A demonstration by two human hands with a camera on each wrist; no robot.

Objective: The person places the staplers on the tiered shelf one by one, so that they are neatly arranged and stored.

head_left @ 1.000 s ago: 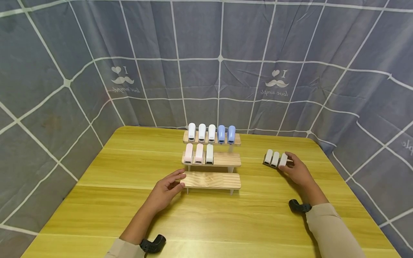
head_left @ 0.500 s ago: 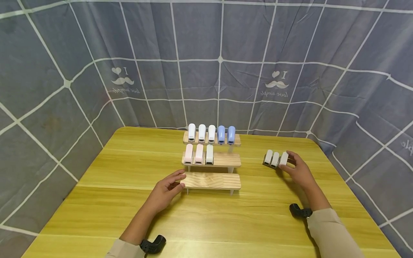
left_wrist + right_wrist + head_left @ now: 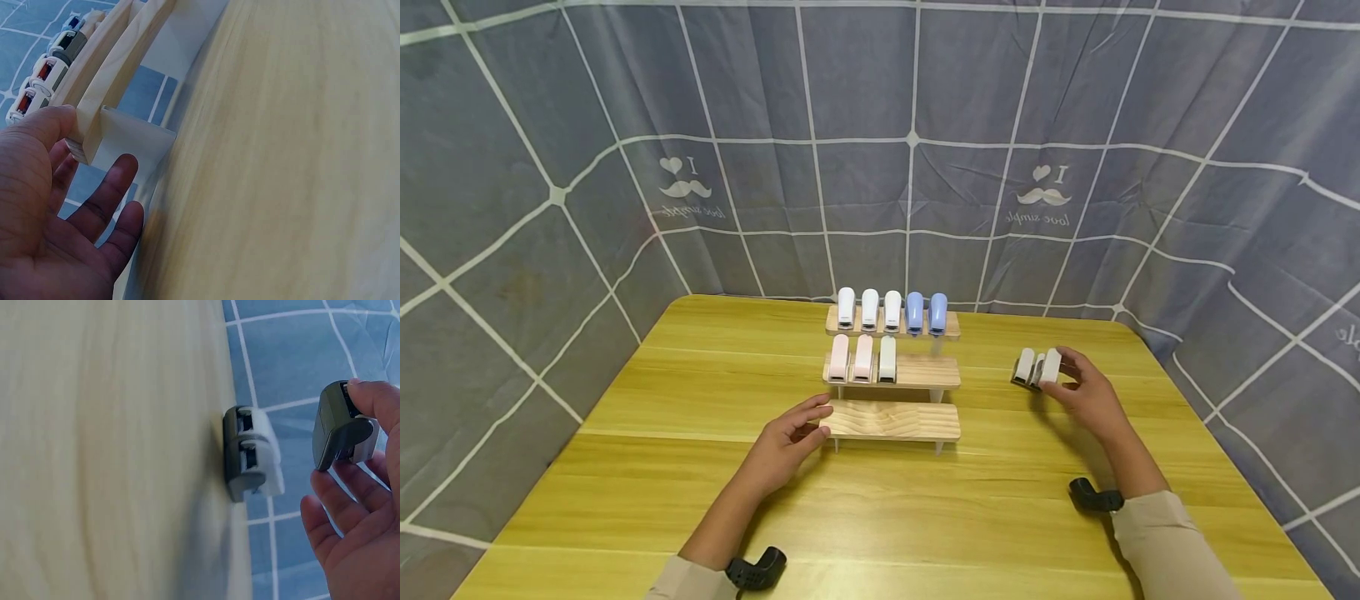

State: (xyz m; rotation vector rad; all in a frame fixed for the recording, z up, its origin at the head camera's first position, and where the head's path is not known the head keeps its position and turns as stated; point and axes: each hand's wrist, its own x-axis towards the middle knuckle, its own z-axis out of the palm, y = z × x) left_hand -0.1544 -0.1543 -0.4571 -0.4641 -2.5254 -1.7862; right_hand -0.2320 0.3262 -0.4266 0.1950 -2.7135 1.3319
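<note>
In the head view my right hand (image 3: 1092, 402) pinches a small white stapler with a dark grey base (image 3: 1051, 367) between thumb and fingers. The right wrist view shows this stapler (image 3: 340, 428) held up off the table. Two similar staplers (image 3: 253, 453) stand side by side on the table just to its left; the held one partly hides the nearer in the head view. My left hand (image 3: 781, 450) grips the left end of the lowest wooden shelf (image 3: 887, 420), which bears nothing. The left wrist view has the thumb (image 3: 59, 119) against the shelf's end, with two fingers spread below.
Behind stand two more shelves. The middle shelf (image 3: 928, 372) bears two pink staplers (image 3: 852, 358) and a pale green one (image 3: 887, 360) on its left. White staplers (image 3: 869, 308) and blue ones (image 3: 926, 312) fill the top shelf. A grey curtain (image 3: 865, 183) surrounds the table.
My right hand has lifted the rightmost stapler from beside the other two and shifted it slightly left. My left hand stays at the shelf's end.
</note>
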